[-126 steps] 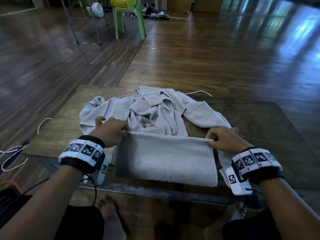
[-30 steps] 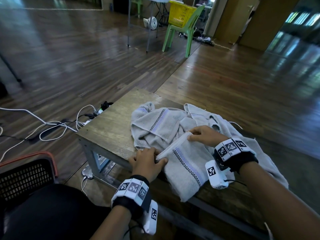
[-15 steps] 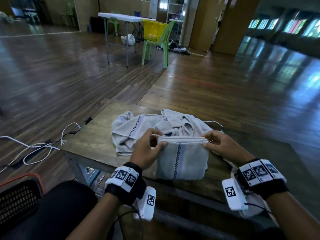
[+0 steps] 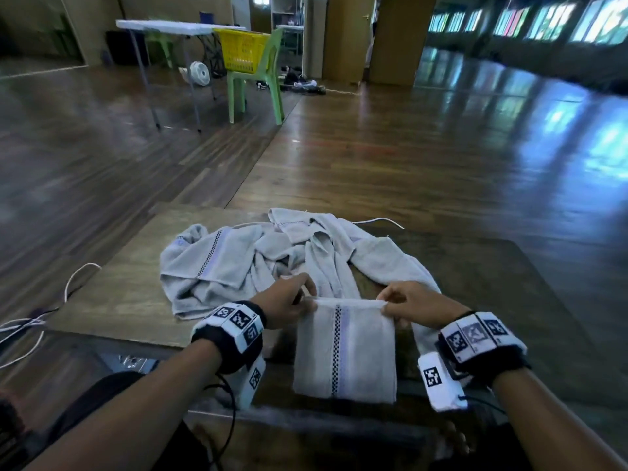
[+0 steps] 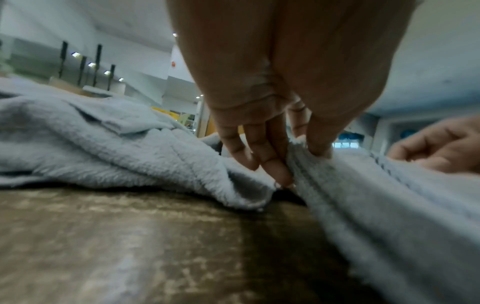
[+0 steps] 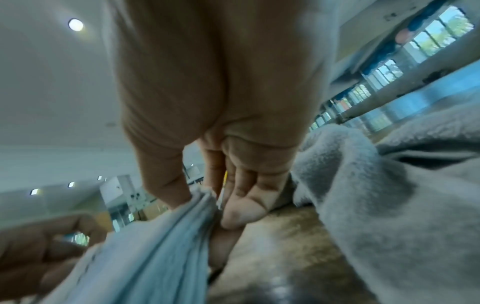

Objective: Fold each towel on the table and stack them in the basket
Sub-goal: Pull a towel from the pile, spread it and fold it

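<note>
Dim indoor light comes from windows (image 4: 543, 18) at right, glaring off the floor (image 4: 441, 147). Wrist views are blurred; edges bend.

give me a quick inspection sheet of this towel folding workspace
surface: wooden table, worn top
job's things: folded towel hangs over the near edge; unfolded towels heaped behind; task basket not identifiable
clutter: nothing seen
grippers: left hand and right hand each pinch a top corner of the folded towel
cables: white cables on the floor at left; white cord at the far edge
surroundings: wooden floor, green chair with yellow basket, white table, fan
</note>
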Motion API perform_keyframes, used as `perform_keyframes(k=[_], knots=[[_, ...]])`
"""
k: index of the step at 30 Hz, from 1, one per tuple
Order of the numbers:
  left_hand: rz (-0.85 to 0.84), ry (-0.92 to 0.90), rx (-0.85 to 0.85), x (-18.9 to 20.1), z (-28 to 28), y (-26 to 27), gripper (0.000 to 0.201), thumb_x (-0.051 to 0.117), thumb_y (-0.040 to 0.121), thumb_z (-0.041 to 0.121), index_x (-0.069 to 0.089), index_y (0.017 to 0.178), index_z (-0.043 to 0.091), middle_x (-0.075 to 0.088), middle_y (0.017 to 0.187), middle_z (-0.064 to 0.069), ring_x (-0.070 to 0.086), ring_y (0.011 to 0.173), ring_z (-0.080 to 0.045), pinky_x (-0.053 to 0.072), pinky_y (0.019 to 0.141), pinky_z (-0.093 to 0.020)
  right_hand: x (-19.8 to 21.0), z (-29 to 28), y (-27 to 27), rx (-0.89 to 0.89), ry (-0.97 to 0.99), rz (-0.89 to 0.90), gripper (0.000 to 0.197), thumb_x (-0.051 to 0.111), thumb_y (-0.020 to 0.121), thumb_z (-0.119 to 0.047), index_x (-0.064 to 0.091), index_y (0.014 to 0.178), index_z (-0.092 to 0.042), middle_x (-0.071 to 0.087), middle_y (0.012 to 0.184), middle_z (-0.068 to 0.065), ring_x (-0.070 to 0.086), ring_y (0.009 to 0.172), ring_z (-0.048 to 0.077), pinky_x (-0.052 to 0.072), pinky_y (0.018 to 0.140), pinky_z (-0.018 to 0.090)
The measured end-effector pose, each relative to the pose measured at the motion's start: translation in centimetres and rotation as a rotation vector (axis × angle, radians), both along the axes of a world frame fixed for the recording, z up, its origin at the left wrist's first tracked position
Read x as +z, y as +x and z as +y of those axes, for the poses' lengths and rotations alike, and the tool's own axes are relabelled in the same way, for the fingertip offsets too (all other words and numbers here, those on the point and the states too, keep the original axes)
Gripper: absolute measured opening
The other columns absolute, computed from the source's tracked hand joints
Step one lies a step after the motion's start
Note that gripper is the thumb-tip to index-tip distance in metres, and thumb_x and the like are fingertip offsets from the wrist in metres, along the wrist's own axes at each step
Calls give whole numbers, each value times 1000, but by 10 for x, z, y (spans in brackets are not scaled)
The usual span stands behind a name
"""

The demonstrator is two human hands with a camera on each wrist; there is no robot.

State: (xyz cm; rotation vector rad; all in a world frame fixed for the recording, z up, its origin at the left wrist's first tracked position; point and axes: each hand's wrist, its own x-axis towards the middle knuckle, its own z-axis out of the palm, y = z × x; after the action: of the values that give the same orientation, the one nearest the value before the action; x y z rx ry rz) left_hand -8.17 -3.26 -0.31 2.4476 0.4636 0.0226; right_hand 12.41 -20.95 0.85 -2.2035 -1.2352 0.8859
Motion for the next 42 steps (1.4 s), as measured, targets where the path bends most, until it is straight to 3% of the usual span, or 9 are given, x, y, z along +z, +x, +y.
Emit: perform_keyframes(k=[2, 5, 8, 13, 17, 21, 29, 34, 42], knots=[[57, 71, 18, -12, 3, 10, 20, 48, 94, 28, 45, 110, 16, 51, 74, 5, 48, 66, -12, 40, 67, -30, -12, 3, 3, -13, 2, -49, 15, 60, 86, -17, 60, 101, -14, 66, 97, 7, 60, 68, 10, 52, 65, 24], [152, 273, -5, -24, 8, 20, 26, 43, 94, 35, 45, 115, 21, 58, 106, -3, 54, 95, -24, 44, 80, -33, -24, 5, 8, 10, 6, -206, 21, 63, 83, -19, 59, 103, -16, 61, 94, -4, 58, 88, 12, 50, 86, 33], [108, 428, -107, -33, 11, 24, 46, 30, 87, 46, 54, 115, 19, 54, 114, -5, 52, 104, -26, 43, 87, -36, -26, 9, 12, 53, 16, -232, 20, 65, 82, -19, 62, 101, -15, 61, 88, -7, 58, 86, 10, 50, 88, 33], [35, 416, -126, -40, 12, 23, 29, 50, 91, 31, 59, 116, 19, 55, 117, -2, 49, 111, -21, 38, 90, -32, -29, 15, 11, 179, -112, -293, 24, 64, 85, -28, 67, 106, -17, 66, 102, -1, 58, 93, 11, 41, 90, 27], [40, 388, -109, -42, 14, 22, 28, 52, 91, 30, 60, 114, 16, 57, 115, -3, 49, 110, -20, 35, 87, -27, -30, 17, 9, 163, -142, -274, 24, 63, 86, -28, 66, 107, -18, 64, 96, -6, 57, 88, 7, 30, 71, 9], [51, 324, -75, -39, 14, 23, 21, 54, 90, 28, 59, 107, 16, 57, 110, -2, 49, 104, -19, 35, 85, -27, -34, 18, 10, 131, -114, -235, 17, 68, 82, -27, 59, 96, -21, 62, 91, -5, 59, 86, 10, 46, 78, 22], [87, 148, -27, -36, 18, 23, 6, 48, 93, 22, 43, 89, 20, 48, 91, 2, 44, 82, -16, 34, 70, -27, -27, 12, 3, 104, 30, -179, 15, 65, 74, -15, 56, 85, -18, 63, 84, 0, 59, 76, 17, 51, 71, 32], [105, 118, 20, -35, 18, 27, 7, 44, 94, 17, 38, 92, 21, 48, 89, 0, 46, 80, -19, 38, 70, -31, -28, 17, 3, 88, 70, -178, 11, 62, 77, -12, 56, 86, -15, 60, 79, -3, 53, 71, 10, 45, 65, 23], [63, 221, -1, -37, 17, 31, 14, 51, 90, 22, 54, 102, 16, 56, 107, -2, 52, 97, -20, 45, 86, -39, -35, 21, 9, 61, 27, -211, 14, 68, 81, -17, 60, 92, -16, 62, 88, -4, 57, 78, 9, 46, 70, 19]])
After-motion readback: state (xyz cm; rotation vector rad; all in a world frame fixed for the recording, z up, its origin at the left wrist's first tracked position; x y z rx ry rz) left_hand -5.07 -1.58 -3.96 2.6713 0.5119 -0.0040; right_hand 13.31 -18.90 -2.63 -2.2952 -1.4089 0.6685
